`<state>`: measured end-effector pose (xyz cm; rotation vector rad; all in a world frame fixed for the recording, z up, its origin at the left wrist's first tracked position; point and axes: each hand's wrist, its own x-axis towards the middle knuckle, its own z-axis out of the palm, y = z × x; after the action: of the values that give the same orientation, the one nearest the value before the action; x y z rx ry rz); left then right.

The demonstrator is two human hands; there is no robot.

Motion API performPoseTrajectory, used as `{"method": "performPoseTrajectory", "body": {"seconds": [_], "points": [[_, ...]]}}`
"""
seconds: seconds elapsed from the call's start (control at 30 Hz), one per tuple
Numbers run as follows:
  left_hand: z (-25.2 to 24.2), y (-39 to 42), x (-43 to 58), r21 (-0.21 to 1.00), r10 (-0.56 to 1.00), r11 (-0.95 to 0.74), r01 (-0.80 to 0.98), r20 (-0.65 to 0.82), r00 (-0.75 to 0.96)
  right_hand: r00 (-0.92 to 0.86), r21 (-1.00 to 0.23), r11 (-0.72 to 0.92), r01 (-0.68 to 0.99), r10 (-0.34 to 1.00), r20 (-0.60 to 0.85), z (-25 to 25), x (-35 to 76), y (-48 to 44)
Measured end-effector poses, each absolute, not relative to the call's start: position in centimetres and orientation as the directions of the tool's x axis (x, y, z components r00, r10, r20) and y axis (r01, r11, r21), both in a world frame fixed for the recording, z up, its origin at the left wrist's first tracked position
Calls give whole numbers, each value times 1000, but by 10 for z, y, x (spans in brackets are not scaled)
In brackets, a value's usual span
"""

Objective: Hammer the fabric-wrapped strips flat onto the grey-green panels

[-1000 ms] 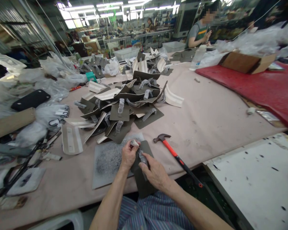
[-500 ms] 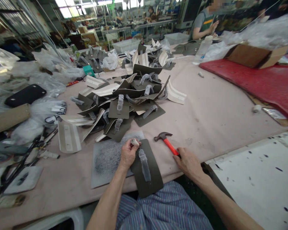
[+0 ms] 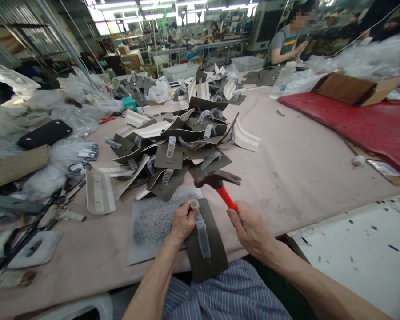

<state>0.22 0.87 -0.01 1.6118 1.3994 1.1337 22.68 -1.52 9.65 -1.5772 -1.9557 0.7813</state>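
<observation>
My left hand (image 3: 182, 221) is closed around a short, whitish cylindrical tool (image 3: 194, 205), its round top end facing up. The tool stands over the upper end of a dark olive panel (image 3: 216, 244); its lower tip is hidden. Along the panel runs a handle strap (image 3: 203, 238) wrapped in clear plastic. The panel lies partly on a speckled grey board (image 3: 146, 231) and overhangs the table edge above my lap. My right hand (image 3: 255, 229) grips a claw hammer (image 3: 225, 195) by its red handle, with the dark head raised near the tool and not touching it.
Behind the board lies a heap of similar panels (image 3: 168, 155) with wrapped straps. Plastic bags (image 3: 70, 111) and assorted hand tools (image 3: 66, 195) crowd the left side. A red mat (image 3: 360, 118) bearing a cardboard box (image 3: 356, 89) is at right. Another person (image 3: 283, 44) stands across the table.
My right hand has lifted the hammer off the table and brought it left, toward the tool. My left hand has turned the tool more upright over the panel.
</observation>
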Motion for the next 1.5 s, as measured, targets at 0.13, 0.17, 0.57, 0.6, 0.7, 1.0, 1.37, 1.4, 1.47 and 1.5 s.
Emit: {"method": "performPoseTrajectory", "body": {"seconds": [0.13, 0.17, 0.57, 0.6, 0.7, 1.0, 1.37, 1.4, 1.47, 1.5], "points": [[2, 8, 2, 895, 985, -168, 413, 165, 45, -447, -411, 420, 809, 894, 32, 129, 233, -8], [2, 8, 2, 897, 985, -169, 408, 165, 45, -454, -400, 446, 801, 888, 80, 142, 233, -6], [-1, 9, 1, 894, 980, -196, 403, 194, 45, -470, -332, 426, 842, 881, -60, 111, 232, -20], [-1, 9, 1, 897, 980, -197, 395, 196, 44, -444, -318, 395, 862, 891, -96, 106, 236, -18], [1, 8, 2, 919, 981, -187, 347, 190, 26, -285, -340, 216, 915, 944, -168, 93, 248, -10], [-1, 10, 1, 924, 983, -180, 336, 181, 29, -237, -190, 232, 954, 972, -4, 49, 245, -12], [5, 26, 3, 995, 951, 19, -97, -48, -304, -802, -57, 802, 595, 597, 18, 80, 164, -23], [17, 29, -1, 989, 926, 3, -147, -58, -372, -769, -19, 770, 638, 638, 36, 82, 162, -23], [50, 33, -14, 982, 879, -78, -173, -14, -476, -680, 28, 680, 733, 731, 58, 88, 160, -24], [70, 34, -22, 982, 864, -128, -141, 40, -502, -625, 30, 624, 781, 779, 56, 92, 160, -23]]}}
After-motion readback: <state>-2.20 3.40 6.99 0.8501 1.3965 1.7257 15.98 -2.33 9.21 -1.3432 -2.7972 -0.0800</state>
